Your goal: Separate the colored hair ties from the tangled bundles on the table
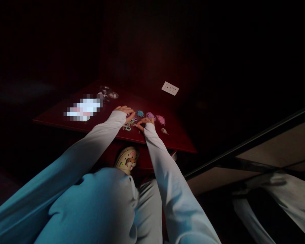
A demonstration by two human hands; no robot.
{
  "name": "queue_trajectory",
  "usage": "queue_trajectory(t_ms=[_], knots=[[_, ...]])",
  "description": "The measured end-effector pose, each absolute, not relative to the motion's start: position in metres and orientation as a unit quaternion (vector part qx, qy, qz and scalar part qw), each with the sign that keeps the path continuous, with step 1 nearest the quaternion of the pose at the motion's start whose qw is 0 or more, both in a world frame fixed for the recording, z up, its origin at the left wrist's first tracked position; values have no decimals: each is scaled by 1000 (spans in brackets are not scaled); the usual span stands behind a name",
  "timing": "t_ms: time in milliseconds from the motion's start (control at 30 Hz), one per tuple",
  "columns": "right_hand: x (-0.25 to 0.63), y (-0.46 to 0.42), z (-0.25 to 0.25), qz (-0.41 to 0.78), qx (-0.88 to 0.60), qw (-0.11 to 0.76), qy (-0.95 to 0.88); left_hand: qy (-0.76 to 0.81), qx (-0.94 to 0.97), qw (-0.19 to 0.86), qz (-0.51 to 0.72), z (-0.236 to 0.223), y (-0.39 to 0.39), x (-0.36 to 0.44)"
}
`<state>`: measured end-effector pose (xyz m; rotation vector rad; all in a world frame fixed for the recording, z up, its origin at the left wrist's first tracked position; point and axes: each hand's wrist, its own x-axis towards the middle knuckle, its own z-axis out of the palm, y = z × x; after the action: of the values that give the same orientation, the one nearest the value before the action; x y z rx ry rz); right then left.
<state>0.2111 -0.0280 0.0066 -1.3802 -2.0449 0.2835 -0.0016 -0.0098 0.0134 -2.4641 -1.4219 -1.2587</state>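
Observation:
My left hand [125, 110] is over the dark red table, its fingers curved and thumb and fingertips drawn together; whatever they hold is too small to make out. Close by on the right, my right hand [145, 122] has thumb and forefinger pinched, with the pinched thing not discernible. Beneath and between the hands lie small ring-shaped pieces [127, 128], pale green and purple with metal-looking bits. Behind them sit a pile of small blue pieces [140, 113], a purple pile [150, 115] and a pink pile [161, 119]. A little beige heap [164, 130] lies right of my right hand.
A bright blurred-out rectangle [85, 109] lies on the table's left part, near clear plastic containers [107, 93]. A white socket plate [170, 88] is on the wall behind. Under the table edge shows a beige clog [127, 160] with charms. Surroundings are very dark.

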Motion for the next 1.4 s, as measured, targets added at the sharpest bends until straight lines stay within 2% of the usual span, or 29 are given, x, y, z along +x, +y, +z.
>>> queue_trajectory(t_ms=[200,367,433,533,667,933,1400], knots=[[216,-24,4,141,-536,412,-723,-471,-791,6,-390,14,-10,-2],[247,-22,11,91,-585,470,-654,-481,-788,7,-386,15,-13,-1],[271,-25,15,35,-613,495,-615,-480,-790,9,-383,16,-14,-1],[313,-32,19,-47,-664,472,-577,-478,-791,8,-382,17,-15,0],[351,-41,17,-84,-704,417,-569,-478,-786,-3,-391,18,-15,-1],[352,-50,15,-55,-706,325,-627,-473,-789,1,-393,18,-16,-2],[349,-58,15,-39,-751,304,-585,-476,-790,-10,-387,17,-14,-2]])
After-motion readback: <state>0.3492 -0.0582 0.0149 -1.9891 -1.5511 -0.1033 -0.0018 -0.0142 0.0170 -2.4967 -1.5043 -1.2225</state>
